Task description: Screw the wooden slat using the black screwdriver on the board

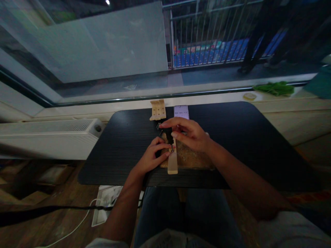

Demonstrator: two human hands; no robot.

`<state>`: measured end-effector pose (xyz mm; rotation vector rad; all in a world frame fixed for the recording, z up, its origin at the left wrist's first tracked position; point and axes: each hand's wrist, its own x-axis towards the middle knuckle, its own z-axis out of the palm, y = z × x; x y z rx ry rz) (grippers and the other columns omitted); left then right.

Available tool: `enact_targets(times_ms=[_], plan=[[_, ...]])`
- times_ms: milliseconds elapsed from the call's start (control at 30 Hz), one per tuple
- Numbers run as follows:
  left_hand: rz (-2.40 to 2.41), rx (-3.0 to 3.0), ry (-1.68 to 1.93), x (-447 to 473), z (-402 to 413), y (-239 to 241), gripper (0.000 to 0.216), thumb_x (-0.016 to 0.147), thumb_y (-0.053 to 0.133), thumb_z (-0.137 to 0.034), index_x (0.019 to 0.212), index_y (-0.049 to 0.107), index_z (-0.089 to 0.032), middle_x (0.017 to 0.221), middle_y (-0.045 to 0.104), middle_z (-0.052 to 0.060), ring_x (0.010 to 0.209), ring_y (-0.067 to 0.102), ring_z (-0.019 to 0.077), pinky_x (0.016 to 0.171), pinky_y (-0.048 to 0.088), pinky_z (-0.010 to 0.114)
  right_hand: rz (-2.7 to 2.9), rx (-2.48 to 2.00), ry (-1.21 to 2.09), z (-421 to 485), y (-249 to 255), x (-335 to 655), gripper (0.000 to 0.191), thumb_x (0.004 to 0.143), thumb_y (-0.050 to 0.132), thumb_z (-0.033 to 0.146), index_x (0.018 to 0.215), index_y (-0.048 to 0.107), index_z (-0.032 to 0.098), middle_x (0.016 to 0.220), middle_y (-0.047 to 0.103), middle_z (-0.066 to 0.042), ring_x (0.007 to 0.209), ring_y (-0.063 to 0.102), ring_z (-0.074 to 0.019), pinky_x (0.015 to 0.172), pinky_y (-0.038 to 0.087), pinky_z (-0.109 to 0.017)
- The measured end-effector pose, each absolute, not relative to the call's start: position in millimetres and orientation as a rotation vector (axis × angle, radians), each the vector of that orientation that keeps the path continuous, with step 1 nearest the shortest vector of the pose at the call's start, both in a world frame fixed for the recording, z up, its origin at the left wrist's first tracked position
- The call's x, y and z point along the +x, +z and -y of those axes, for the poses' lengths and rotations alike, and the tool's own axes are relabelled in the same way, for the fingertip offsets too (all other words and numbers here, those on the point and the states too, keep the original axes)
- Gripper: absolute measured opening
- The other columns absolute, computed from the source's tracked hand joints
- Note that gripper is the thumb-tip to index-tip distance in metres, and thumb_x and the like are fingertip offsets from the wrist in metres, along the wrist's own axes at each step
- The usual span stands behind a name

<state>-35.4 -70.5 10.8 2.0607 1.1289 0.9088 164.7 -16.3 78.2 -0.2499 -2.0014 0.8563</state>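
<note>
A black screwdriver [169, 135] stands nearly upright, its tip at a small screw in a pale wooden piece [173, 165]. My right hand [191, 135] holds the handle between thumb and fingers. From the left, my left hand [152, 155] pinches around the screw area, thumb and fingertips resting on the wooden piece. This piece lies across a brown wooden board [193, 156] and juts over its near edge. Several loose screws [158, 126] lie just beyond my left hand, on something dark. The exact contact between tip and screw is too small to make out.
Several similar pale wooden pieces with holes [158, 109] sit at the back edge of the black table [119, 144]. Beside them lies a phone [181, 112] showing a timer. Green leaves [275, 88] rest on the windowsill. A white radiator [49, 137] stands left.
</note>
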Motion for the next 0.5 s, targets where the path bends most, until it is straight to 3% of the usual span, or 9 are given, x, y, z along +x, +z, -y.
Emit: enact_targets(times_ms=[233,500], plan=[[-1.151,2.058,0.866,-36.4,70.6,13.0,0.032,0.088,0.056,-0.043,0.107,0.070,-0.023,0.108,0.052,0.008,0.110,0.049,0.0241,0.102,0.041,0.042,1.931,-0.243,1.092,15.8,79.4,165.3,0.024,0.090,0.057,0.024,0.112,0.062,0.016,0.108,0.070,-0.007,0.066,0.054,-0.0059,0.056,0.042,-0.020],[-1.142,2.052,0.878,-37.5,70.2,11.0,0.030,0.088,0.058,-0.042,0.108,0.070,-0.023,0.109,0.052,0.007,0.112,0.048,0.0248,0.103,0.040,0.043,1.860,-0.149,1.212,14.4,76.0,161.9,0.024,0.090,0.057,0.019,0.114,0.061,0.018,0.109,0.067,-0.006,0.089,0.066,-0.0085,0.075,0.052,-0.022]])
